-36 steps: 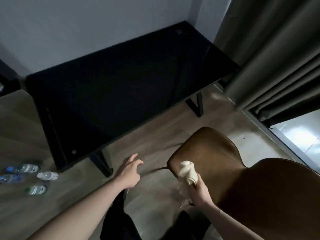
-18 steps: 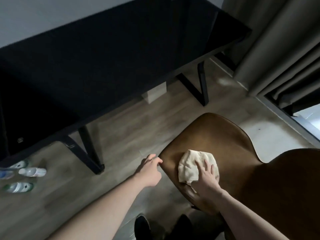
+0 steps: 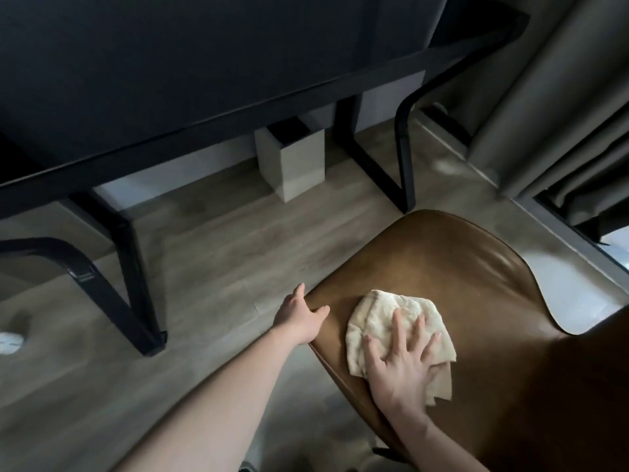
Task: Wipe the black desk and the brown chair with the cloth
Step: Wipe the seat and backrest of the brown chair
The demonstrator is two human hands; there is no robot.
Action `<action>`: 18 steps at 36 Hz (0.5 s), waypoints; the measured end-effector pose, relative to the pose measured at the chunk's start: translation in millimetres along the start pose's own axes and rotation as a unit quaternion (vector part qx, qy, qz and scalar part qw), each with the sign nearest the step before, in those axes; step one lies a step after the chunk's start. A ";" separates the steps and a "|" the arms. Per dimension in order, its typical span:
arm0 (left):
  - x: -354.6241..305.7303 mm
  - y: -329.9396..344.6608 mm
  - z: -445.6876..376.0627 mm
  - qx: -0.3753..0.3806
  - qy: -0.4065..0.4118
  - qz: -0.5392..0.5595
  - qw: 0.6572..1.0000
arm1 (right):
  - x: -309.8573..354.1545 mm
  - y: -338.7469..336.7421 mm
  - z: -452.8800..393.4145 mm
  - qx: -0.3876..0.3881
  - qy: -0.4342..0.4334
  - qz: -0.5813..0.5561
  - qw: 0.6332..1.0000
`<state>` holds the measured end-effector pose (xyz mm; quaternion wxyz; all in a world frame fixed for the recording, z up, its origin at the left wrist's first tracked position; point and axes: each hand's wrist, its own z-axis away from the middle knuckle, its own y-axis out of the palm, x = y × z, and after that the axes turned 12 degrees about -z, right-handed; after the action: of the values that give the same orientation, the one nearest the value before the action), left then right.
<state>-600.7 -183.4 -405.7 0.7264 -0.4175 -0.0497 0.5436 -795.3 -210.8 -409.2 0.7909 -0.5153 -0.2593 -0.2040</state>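
In the lower right of the frame, the right hand [image 3: 400,364] lies flat with its fingers spread, pressing the cream cloth [image 3: 396,321] onto the seat of the brown chair [image 3: 452,267]. Just left of it, the left hand [image 3: 299,318] curls over the seat's near edge, gripping it. The black surface [image 3: 204,63] fills the upper left, with a pale box [image 3: 292,165] on the floor [image 3: 211,247] beneath it.

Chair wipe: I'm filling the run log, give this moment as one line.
phase: wiping chair | right hand: flat on cloth on brown chair seat | left hand: holding seat edge | black desk: untouched
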 end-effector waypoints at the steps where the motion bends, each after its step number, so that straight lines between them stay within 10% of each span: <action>1: 2.7 1.8 -2.9 -0.002 -0.011 0.030 0.999 | -0.9 2.0 -1.2 -0.011 -0.011 0.005 1.000; 18: 78.8 75.8 91.6 -0.092 -0.103 0.295 0.945 | -43.7 -17.2 30.7 0.156 -0.230 0.129 0.952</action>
<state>-673.8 -62.7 -426.6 0.4829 -0.4197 -0.0487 0.7670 -845.8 -186.7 -413.8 0.8003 -0.4470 -0.3940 0.0664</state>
